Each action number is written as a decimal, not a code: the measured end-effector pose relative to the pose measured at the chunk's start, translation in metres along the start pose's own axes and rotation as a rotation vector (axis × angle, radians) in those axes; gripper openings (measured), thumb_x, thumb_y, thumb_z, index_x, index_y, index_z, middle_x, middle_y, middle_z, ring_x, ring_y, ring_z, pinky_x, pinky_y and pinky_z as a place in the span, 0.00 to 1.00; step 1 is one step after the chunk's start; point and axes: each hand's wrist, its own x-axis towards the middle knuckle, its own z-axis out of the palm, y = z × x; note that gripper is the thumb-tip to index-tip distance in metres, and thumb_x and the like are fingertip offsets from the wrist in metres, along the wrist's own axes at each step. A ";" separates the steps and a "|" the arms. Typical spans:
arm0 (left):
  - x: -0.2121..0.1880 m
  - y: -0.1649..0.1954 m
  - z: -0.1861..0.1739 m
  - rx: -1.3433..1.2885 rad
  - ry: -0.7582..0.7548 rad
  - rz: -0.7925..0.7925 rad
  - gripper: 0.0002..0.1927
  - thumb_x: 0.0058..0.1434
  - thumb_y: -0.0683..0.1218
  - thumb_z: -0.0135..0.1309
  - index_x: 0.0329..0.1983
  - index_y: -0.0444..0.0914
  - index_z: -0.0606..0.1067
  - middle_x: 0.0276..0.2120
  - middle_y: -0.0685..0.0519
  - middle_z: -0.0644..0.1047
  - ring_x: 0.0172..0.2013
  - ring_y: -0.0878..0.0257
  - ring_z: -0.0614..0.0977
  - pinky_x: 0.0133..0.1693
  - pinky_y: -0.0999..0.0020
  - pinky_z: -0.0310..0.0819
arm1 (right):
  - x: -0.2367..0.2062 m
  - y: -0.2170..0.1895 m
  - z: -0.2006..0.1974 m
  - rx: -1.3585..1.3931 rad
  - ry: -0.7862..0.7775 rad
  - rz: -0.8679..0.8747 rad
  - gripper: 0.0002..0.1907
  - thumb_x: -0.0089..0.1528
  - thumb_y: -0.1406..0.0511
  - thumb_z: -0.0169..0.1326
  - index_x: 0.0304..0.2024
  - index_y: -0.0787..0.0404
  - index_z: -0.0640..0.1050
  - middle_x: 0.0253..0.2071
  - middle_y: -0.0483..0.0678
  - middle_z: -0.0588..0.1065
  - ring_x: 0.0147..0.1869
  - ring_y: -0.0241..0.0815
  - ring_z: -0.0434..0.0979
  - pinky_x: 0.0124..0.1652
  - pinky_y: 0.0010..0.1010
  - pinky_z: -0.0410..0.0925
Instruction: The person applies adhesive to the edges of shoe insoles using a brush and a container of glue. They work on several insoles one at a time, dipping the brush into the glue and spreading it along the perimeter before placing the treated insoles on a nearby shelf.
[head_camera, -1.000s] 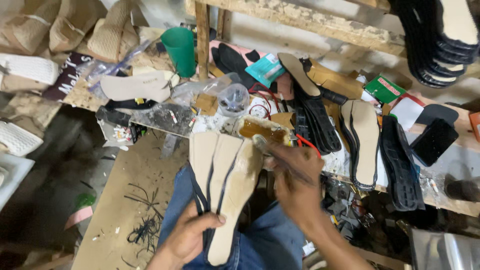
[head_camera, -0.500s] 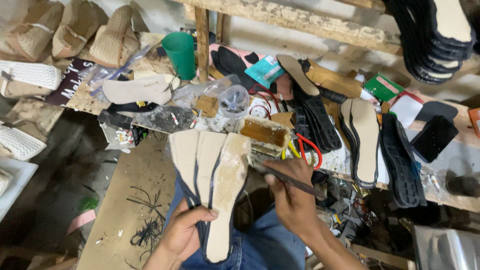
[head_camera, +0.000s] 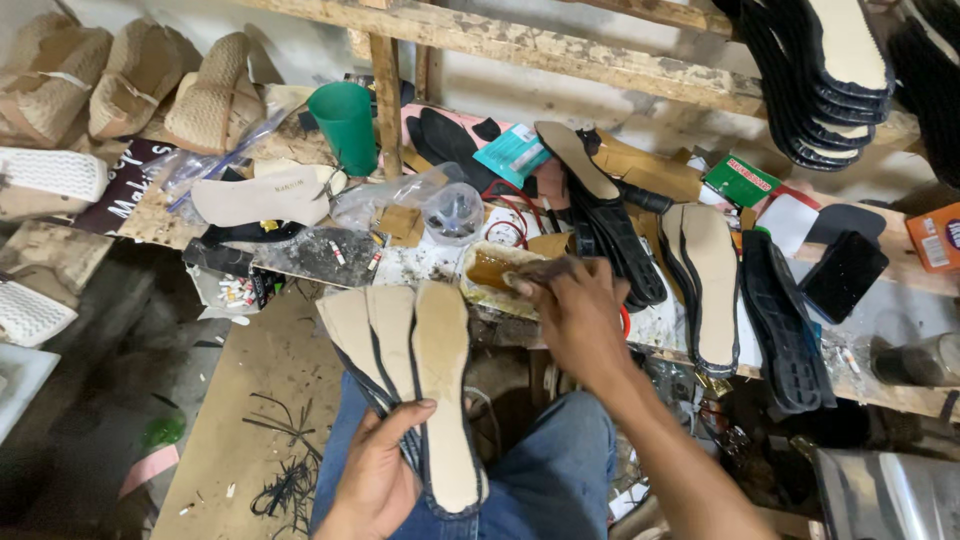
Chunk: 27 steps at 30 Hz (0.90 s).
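The cluttered workbench (head_camera: 300, 255) ran across the view, strewn with scraps and shoe parts. Over the person's lap, in front of the bench, the left hand (head_camera: 380, 470) gripped three shoe soles (head_camera: 410, 370) fanned out like cards: tan, dusty upper faces edged with thin black rims, the rightmost one longest and lying on top. The fingers were clamped round their heel ends. The right hand (head_camera: 575, 315) reached forward to a small glue tin (head_camera: 495, 270) of amber paste at the bench edge, fingers closed on a blurred brush handle (head_camera: 545, 268) dipped towards it. More black soles (head_camera: 775, 320) lay to the right, and a stack (head_camera: 820, 80) hung above. A green plastic cup (head_camera: 345, 125) stood beside the wooden post (head_camera: 388, 100), with woven wedges (head_camera: 130, 85) at far left.
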 end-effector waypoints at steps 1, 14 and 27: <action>0.000 -0.001 0.003 -0.018 0.005 0.003 0.22 0.58 0.36 0.52 0.57 0.32 0.73 0.47 0.44 0.81 0.45 0.54 0.84 0.49 0.57 0.78 | 0.011 0.005 0.003 -0.066 -0.074 0.029 0.10 0.62 0.60 0.60 0.41 0.59 0.83 0.45 0.47 0.78 0.52 0.54 0.67 0.47 0.46 0.55; 0.003 0.017 0.022 0.050 -0.212 0.055 0.25 0.62 0.41 0.50 0.63 0.30 0.70 0.51 0.36 0.81 0.48 0.51 0.82 0.50 0.56 0.78 | -0.010 0.014 -0.016 -0.059 -0.039 0.132 0.14 0.63 0.56 0.58 0.35 0.60 0.82 0.36 0.52 0.79 0.47 0.53 0.73 0.48 0.48 0.56; 0.010 0.019 0.026 0.126 -0.169 0.034 0.22 0.58 0.37 0.51 0.57 0.31 0.74 0.46 0.42 0.83 0.46 0.55 0.84 0.50 0.57 0.79 | -0.038 0.015 -0.029 0.560 -0.116 0.542 0.19 0.65 0.54 0.54 0.48 0.61 0.83 0.39 0.49 0.82 0.42 0.38 0.79 0.45 0.31 0.69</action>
